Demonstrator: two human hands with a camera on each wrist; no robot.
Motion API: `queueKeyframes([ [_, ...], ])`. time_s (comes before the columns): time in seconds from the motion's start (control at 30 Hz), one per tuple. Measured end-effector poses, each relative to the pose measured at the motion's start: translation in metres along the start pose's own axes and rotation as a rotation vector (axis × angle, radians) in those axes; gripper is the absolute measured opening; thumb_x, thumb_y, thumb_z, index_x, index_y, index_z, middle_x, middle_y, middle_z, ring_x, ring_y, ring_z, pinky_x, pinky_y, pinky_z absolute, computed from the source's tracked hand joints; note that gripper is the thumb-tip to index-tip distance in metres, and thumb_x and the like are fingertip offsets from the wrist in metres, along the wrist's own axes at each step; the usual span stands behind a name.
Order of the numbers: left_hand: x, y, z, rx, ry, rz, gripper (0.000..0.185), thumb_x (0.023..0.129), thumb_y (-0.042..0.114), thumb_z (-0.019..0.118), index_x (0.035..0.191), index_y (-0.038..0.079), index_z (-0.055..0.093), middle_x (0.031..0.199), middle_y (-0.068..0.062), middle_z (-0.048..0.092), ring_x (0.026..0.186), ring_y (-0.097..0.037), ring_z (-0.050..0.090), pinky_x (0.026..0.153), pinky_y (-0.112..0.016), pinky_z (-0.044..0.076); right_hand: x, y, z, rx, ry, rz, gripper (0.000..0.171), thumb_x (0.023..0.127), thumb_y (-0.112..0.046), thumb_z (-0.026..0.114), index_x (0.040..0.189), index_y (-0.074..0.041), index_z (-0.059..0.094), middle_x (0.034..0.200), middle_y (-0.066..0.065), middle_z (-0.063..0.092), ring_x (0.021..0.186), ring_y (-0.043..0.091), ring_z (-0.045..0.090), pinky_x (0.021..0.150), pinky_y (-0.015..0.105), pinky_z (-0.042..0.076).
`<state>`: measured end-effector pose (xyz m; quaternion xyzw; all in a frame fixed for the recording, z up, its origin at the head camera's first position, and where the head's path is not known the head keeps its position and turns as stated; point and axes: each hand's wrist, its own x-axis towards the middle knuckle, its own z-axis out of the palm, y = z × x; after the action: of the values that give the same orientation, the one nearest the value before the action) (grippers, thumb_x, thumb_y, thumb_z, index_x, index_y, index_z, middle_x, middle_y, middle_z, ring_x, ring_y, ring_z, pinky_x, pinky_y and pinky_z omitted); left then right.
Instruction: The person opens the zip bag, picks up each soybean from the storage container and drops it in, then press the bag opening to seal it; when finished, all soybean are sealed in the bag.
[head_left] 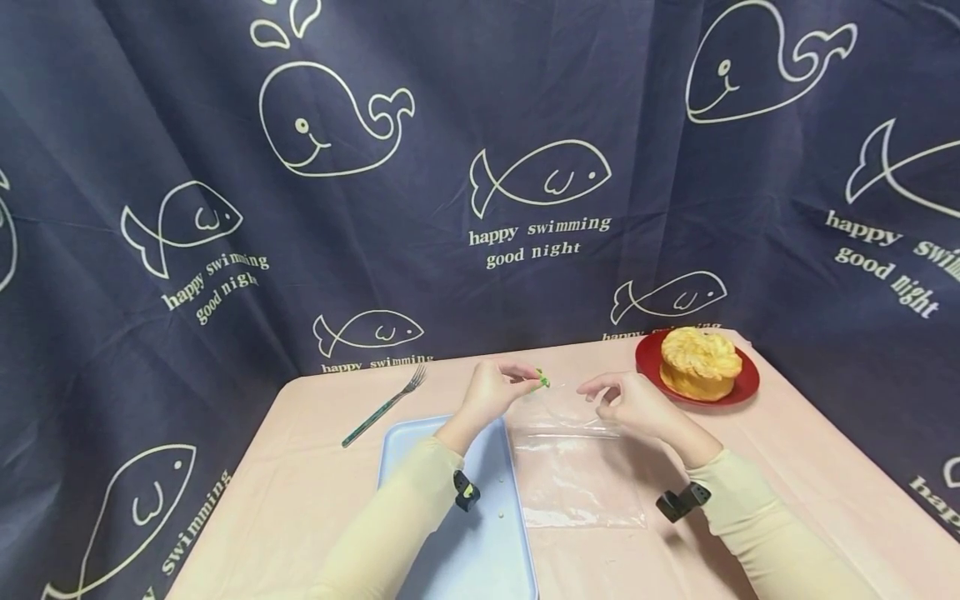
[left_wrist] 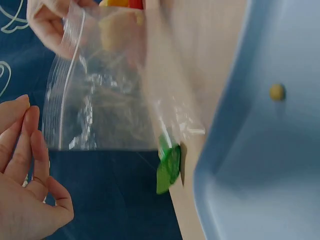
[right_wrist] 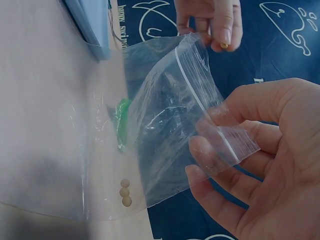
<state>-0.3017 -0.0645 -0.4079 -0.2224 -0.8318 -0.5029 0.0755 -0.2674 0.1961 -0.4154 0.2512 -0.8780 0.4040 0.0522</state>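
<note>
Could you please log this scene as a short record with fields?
left hand: pinches a small yellow bead by the bag's mouth
right hand: holds the clear zip bag by its top edge
in bag: three beads, green piece
tray: blue, one bead on it
fork: left of tray
red plate: bears a cake

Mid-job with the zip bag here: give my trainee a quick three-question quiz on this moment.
1. True or false: the fork lies on the blue tray.
2. Which hand grips the clear zip bag at its mouth? A) left B) right
3. What sits on the red plate?

Key:
1. False; it lies on the table left of the tray.
2. B, the right hand; the left hand pinches a small yellow bead.
3. A round golden cake.
</note>
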Motion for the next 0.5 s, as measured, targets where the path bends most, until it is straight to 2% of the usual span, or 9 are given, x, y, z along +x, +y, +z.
queueKeyframes([
  [0.13, -0.001, 0.007, 0.01, 0.076, -0.053, 0.028, 0.007, 0.083, 0.012, 0.085, 0.088, 0.016, 0.081, 0.087, 0.012, 0.075, 0.08, -0.01, 0.067, 0.071, -0.024, 0.053, 0.0, -0.001, -0.001, -0.012, -0.006, -0.005, 0.035, 0.079, 0.007, 0.061, 0.11, -0.002, 0.076, 0.09, 0.001, 0.073, 0.079, 0.019, 0.067, 0.07, 0.027, 0.053],
  [0.27, -0.003, 0.009, 0.018, 0.138, -0.079, 0.036, 0.007, 0.083, 0.015, 0.085, 0.087, 0.019, 0.081, 0.086, 0.016, 0.073, 0.08, -0.005, 0.063, 0.071, -0.023, 0.052, 0.0, -0.001, -0.002, -0.023, -0.005, -0.009, 0.036, 0.079, 0.007, 0.062, 0.11, -0.003, 0.076, 0.09, 0.001, 0.073, 0.078, 0.018, 0.067, 0.07, 0.027, 0.053],
  [0.5, -0.004, 0.005, 0.025, 0.179, -0.103, 0.062, 0.008, 0.083, 0.012, 0.084, 0.09, 0.015, 0.081, 0.087, 0.014, 0.074, 0.083, -0.005, 0.062, 0.073, -0.021, 0.051, 0.0, -0.001, 0.0, -0.033, -0.007, -0.009, 0.035, 0.079, 0.007, 0.062, 0.11, -0.002, 0.076, 0.092, 0.009, 0.073, 0.079, 0.017, 0.067, 0.072, 0.028, 0.053],
])
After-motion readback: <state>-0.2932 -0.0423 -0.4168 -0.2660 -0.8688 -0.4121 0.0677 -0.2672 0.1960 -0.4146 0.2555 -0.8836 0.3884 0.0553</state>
